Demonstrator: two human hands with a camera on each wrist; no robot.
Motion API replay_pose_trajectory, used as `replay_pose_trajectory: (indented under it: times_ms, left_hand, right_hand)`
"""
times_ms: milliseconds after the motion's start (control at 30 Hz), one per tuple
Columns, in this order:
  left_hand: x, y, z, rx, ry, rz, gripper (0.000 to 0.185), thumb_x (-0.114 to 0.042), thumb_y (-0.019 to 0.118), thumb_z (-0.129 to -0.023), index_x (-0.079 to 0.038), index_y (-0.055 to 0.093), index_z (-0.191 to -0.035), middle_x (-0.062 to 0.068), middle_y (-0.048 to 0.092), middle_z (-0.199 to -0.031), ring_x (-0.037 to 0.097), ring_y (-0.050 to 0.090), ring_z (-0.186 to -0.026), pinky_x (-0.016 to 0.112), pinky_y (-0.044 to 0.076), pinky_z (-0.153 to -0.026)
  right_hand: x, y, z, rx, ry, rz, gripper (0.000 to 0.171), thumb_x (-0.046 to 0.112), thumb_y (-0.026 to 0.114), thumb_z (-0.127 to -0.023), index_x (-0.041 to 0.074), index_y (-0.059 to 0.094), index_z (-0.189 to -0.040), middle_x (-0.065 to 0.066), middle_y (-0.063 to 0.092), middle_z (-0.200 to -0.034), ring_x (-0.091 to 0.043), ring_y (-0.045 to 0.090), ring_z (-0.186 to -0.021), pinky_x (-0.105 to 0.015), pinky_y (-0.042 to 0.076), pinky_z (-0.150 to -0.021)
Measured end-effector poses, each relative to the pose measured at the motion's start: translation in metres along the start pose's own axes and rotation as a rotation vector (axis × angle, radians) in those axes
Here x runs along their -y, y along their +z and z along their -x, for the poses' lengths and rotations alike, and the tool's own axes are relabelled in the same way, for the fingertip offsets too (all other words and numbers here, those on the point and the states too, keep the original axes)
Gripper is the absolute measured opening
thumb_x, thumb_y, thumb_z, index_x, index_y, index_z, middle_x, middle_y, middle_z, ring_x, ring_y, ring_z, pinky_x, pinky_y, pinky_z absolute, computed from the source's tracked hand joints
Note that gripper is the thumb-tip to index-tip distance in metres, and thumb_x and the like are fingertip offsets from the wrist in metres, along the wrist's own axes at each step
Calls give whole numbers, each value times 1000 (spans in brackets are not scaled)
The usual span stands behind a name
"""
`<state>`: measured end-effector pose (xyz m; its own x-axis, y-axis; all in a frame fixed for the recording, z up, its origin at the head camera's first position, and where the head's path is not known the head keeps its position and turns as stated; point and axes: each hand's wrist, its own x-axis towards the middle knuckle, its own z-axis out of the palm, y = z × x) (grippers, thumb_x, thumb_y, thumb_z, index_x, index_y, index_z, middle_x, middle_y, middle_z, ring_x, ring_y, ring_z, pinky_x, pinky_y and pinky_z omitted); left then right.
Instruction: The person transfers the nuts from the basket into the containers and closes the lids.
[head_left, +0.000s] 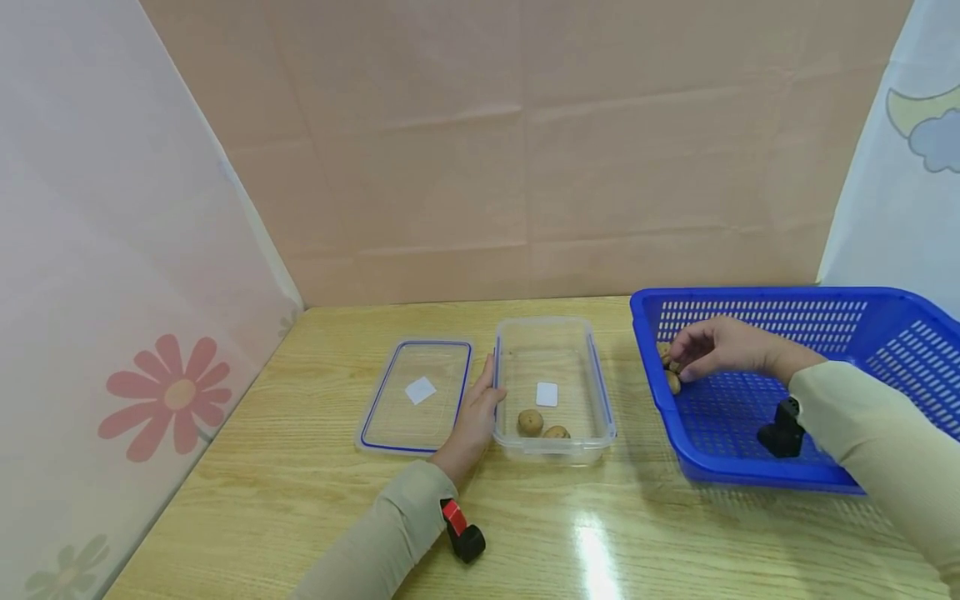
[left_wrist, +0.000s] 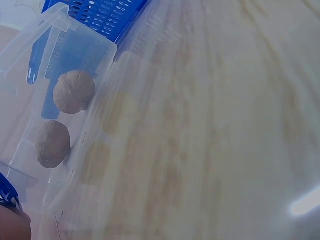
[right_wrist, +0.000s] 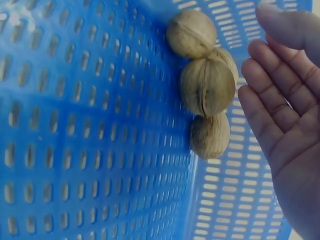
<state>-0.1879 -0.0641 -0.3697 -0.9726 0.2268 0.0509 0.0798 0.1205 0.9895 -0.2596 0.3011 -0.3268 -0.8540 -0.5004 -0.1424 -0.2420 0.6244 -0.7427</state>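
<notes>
A clear plastic container stands mid-table with two walnuts at its near end; they show through its wall in the left wrist view. My left hand rests with straight fingers against the container's left side. My right hand reaches into the blue basket, just beside a cluster of walnuts in its left corner. In the right wrist view the fingers are straight, close to the walnuts, holding none.
The container's blue-rimmed clear lid lies flat just left of my left hand. Paper screens wall the table at the left, back and right. The basket's wall shows behind the container in the left wrist view.
</notes>
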Motion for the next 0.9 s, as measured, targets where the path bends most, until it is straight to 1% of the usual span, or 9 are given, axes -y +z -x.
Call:
replay_pose_trajectory:
  times_ms: [167,300,467,567,667,900]
  left_hand:
    - [-1,0,0,5,8,-2,58,-7,30,-95,-1,4,-147,9,-1,-155,28,-2,-142,43,3,-115]
    - [1,-1,-1,13,9,10,58,-6,30,-95,-1,4,-147,9,-2,-155,28,-2,-142,43,3,-115]
    - [18,-2,-10,19,10,36,58,-7,29,-96,-5,2,-148,6,-3,-155,24,-5,-142,42,1,-115]
    - [28,-1,-14,9,13,28,58,-8,29,-97,-9,3,-148,4,-3,-156,21,-4,-142,41,0,-116]
    - [31,-1,-15,-4,19,17,58,-10,30,-97,-10,4,-149,4,-1,-156,20,-3,-143,40,1,-116]
    - [34,-1,-17,-15,39,17,59,-9,30,-95,-7,6,-148,8,0,-156,23,-2,-143,43,1,-115]
  right_hand:
    - [-4,-4,0,-49,42,65,34,11,77,-71,-6,63,-98,-12,68,-92,-6,62,-78,-25,54,-69]
    - [-7,-6,-1,-63,69,96,33,13,77,-71,-4,64,-97,-11,68,-93,-8,63,-79,-24,54,-69]
    - [-10,-7,0,-68,79,98,31,9,75,-72,-5,63,-97,-11,67,-92,-9,62,-78,-26,54,-69]
    - [-13,-7,0,-72,79,108,29,7,75,-72,-5,63,-96,-10,67,-92,-8,62,-78,-26,54,-68]
    - [-15,-8,-1,-77,85,123,28,7,74,-72,-4,63,-96,-10,67,-92,-9,62,-78,-27,55,-69]
    - [-19,-8,-5,-86,98,148,30,9,76,-71,-3,63,-96,-8,67,-91,-11,62,-80,-30,55,-70]
